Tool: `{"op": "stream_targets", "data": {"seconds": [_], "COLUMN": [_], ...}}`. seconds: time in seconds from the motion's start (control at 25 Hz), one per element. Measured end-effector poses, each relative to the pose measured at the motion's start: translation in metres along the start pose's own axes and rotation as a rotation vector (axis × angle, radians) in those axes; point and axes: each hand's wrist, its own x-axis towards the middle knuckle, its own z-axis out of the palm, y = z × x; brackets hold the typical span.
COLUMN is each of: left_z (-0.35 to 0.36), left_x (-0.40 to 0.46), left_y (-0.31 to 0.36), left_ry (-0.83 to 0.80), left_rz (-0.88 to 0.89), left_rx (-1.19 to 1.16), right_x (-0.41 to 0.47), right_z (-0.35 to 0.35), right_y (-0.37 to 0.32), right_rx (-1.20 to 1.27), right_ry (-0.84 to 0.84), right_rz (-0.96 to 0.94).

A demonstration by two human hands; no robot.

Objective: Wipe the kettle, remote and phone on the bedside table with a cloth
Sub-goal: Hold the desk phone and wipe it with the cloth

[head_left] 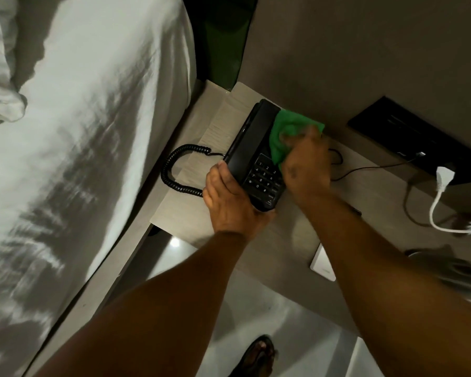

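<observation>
A black corded phone (256, 156) sits on the pale wood-grain table (180, 213), close to the wall and beside the bed (79, 131) with its white sheet. The left hand (229, 200) grips the phone's near corner, thumb along the side next to the handset and fingers wrapped under the front edge. The right hand (306, 167) is closed around a bunched green cloth (288, 131) and presses it onto the phone's upper face, just above the keypad; this hand is blurred. On the keypad the white digits 1, 2, 3, 4, 5, 6, 7, 8, 9, 0 and the star and hash signs can be read; the labels on the side buttons are too small to make out. No brand name is legible. The phone's coiled cord (174, 170) loops out onto the table toward the bed. To the right, a white plug (444, 178) sits in a black wall panel (408, 131), and its white cable (435, 216) runs down across the table. A flat white object (322, 263) lies near the table's front edge, partly under the right forearm.
</observation>
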Motion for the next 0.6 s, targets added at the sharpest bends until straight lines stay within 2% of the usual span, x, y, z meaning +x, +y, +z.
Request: {"op": "stream_targets", "data": {"seconds": [0.12,0.24,0.4,0.52,0.56,0.6], "left_z": [0.002,0.002,0.002,0.001,-0.001,-0.005], "left_x": [0.001,-0.001,-0.001,-0.001,-0.001,-0.002], "left_y": [-0.002,-0.001,-0.001,0.001,0.004,0.007], "left_ry": [0.004,0.022,0.007,0.01,0.004,-0.005], "left_rz": [0.002,0.011,0.011,-0.005,-0.011,-0.02], "left_rx": [-0.005,-0.001,0.017,0.025,0.035,0.045], "right_x": [-0.037,-0.01,0.035,0.003,-0.016,-0.033], "right_z": [0.005,0.001,-0.015,-0.009,-0.006,-0.003], "right_y": [0.014,0.015,0.016,0.019,0.023,0.03], "right_rx": [-0.148,-0.219,-0.088,-0.235,-0.204,-0.07], "right_ry": [-0.15,-0.09,-0.026,-0.083,-0.108,-0.121], "right_rz": [-0.084,-0.103,-0.077,-0.118,-0.124,-0.106]}}
